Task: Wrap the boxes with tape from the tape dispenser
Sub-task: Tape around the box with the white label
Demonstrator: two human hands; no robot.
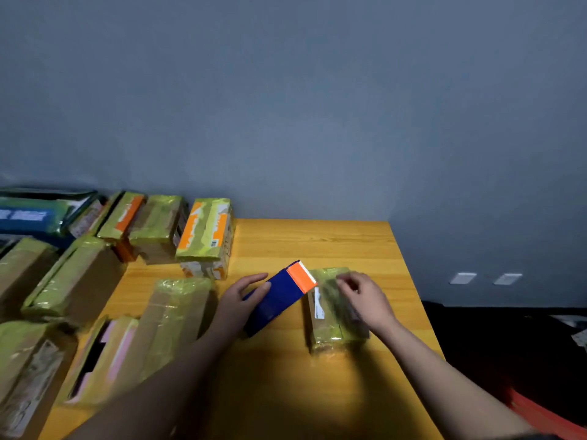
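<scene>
Left hand (pixel 244 300) gripping blue boxy tape dispenser (pixel 279 296) with orange serrated tip. Right hand (pixel 365 296), fingers curled, pinching glossy film on small taped cardboard box (pixel 330 315); smooth wooden tabletop (pixel 317 242).

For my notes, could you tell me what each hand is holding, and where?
The left hand grips the blue tape dispenser by its body. The right hand rests on the taped box; any pinch is blurred.

Glossy yellow-green tape film over brown cardboard box (pixel 336 309), smooth blue-and-orange plastic dispenser (pixel 279 296), varnished wooden table (pixel 317 242).
</scene>
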